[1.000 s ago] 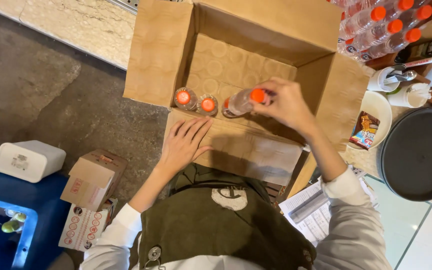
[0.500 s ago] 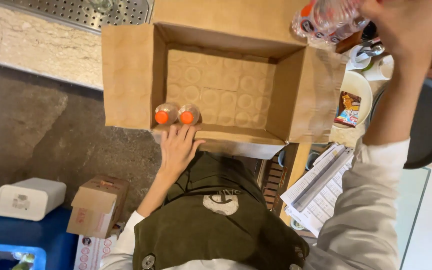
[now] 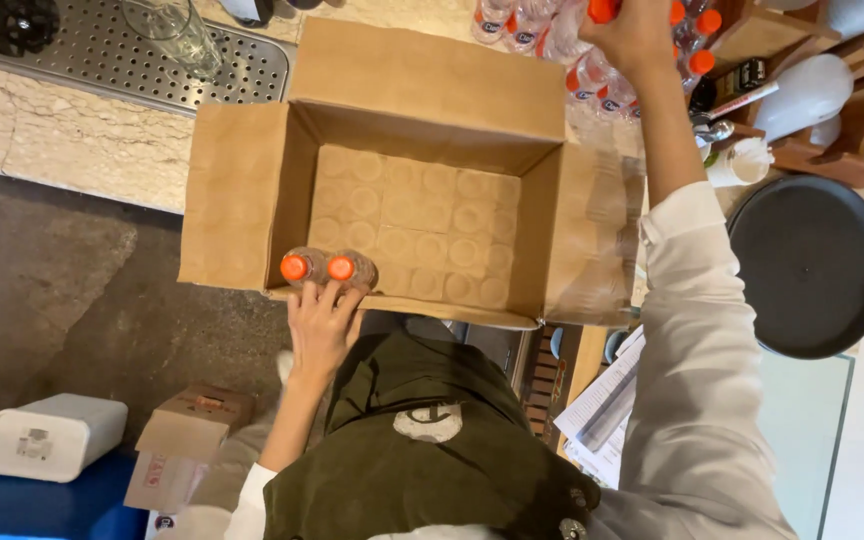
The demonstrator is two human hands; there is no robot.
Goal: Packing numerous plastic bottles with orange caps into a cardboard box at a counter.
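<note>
My left hand (image 3: 322, 325) flat, fingers spread, on two bottles (image 3: 327, 268) in cardboard box (image 3: 242, 190); right hand (image 3: 637, 35) clamped on orange-capped bottle (image 3: 602, 10). Likely light, slick plastic; grip mid-body.

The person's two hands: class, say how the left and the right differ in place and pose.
The left hand rests low on the near edge of the cardboard box, by two orange-capped bottles; the right hand reaches up beyond the box. The left lies open; the right grips an orange-capped bottle. Both are bare.

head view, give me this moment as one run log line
left hand: resting on box edge by two orange-capped bottles | right hand: up at bottle pack, grip unclear | cardboard box: open
</note>
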